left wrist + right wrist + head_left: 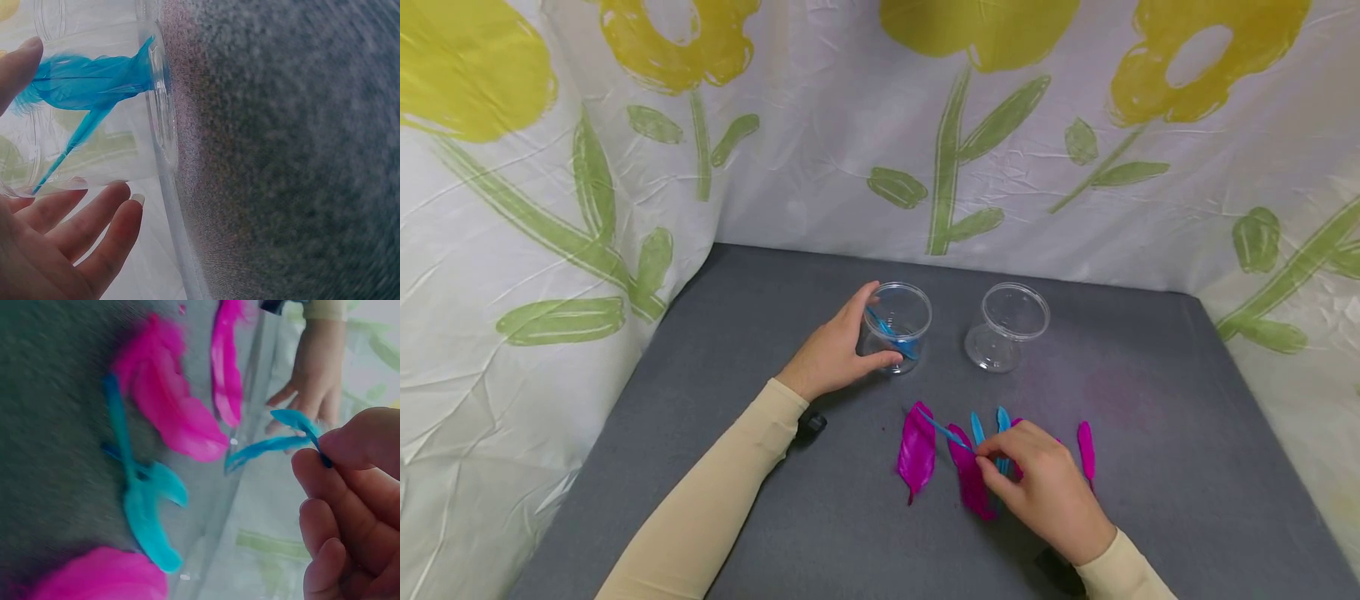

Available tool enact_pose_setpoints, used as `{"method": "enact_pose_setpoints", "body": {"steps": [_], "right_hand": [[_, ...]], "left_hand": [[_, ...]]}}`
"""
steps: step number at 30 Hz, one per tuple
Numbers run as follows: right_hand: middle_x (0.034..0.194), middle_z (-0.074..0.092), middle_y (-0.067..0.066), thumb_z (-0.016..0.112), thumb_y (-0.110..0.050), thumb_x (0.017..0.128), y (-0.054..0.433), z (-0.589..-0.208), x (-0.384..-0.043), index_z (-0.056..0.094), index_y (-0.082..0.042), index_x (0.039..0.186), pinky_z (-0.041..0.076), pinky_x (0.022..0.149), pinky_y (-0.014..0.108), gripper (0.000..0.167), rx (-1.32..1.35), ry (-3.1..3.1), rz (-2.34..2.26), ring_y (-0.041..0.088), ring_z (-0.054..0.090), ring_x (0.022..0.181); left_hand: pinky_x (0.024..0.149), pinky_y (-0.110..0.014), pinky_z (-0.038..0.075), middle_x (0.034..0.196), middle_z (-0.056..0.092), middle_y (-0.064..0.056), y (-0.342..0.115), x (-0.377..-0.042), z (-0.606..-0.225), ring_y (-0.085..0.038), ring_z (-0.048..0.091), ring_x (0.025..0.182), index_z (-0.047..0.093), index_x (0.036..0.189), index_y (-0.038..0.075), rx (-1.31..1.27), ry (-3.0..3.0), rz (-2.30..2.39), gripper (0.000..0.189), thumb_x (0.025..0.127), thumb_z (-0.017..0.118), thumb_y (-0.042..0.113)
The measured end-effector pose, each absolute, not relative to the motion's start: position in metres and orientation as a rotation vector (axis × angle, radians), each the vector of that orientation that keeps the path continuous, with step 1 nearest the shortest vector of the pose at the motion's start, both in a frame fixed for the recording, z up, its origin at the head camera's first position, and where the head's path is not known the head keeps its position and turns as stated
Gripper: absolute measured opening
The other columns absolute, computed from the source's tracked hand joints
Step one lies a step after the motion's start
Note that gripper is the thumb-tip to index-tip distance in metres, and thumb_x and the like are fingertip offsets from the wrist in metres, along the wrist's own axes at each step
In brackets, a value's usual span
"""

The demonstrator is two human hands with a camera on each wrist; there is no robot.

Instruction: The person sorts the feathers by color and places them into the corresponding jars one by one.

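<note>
My left hand (831, 350) holds a clear plastic cup (917, 327) between thumb and fingers; the cup stands upright on the table. Inside it lie blue feathers (87, 81), seen through the wall in the left wrist view. Thumb and index finger of my right hand (1048, 487) pinch another blue feather (269, 447) by its quill end, above the table. Under and around that hand lie magenta feathers (917, 454) and loose blue feathers (1003, 419), some partly hidden by it in the head view.
A second clear cup (997, 346) stands upright to the right of the held one. Another magenta feather (1086, 450) lies right of my right hand. The dark grey tabletop (1165, 467) ends at a white curtain (820, 167) printed with yellow flowers.
</note>
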State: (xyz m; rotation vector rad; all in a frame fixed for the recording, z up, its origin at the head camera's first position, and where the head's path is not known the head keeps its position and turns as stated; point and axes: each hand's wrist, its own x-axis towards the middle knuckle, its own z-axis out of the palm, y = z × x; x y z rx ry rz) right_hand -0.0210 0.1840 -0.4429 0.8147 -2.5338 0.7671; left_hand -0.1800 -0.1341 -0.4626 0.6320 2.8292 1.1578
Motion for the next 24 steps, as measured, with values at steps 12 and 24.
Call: {"method": "enact_pose_setpoints", "body": {"steps": [12, 24], "right_hand": [[0.092, 0.074, -0.013, 0.083, -0.001, 0.084, 0.185, -0.405, -0.047, 0.079, -0.019, 0.099, 0.051, 0.076, 0.016, 0.023, 0.812, -2.416, 0.774, 0.005, 0.059, 0.086], [0.093, 0.074, -0.006, 0.076, -0.002, 0.089, 0.167, -0.371, -0.075, 0.077, -0.012, 0.098, 0.049, 0.085, 0.018, 0.013, 0.85, -2.324, 0.77, 0.013, 0.063, 0.089]], "left_hand": [[0.112, -0.052, 0.054, 0.17, 0.045, 0.0, -0.132, -0.18, -0.46, -0.026, 0.059, 0.145, 0.011, 0.174, 0.031, 0.641, 2.826, 1.182, 0.114, 0.09, 0.08, 0.066], [0.108, -0.053, 0.057, 0.168, 0.048, -0.001, -0.134, -0.177, -0.464, -0.027, 0.064, 0.139, 0.013, 0.173, 0.029, 0.648, 2.844, 1.163, 0.113, 0.09, 0.08, 0.066]]}}
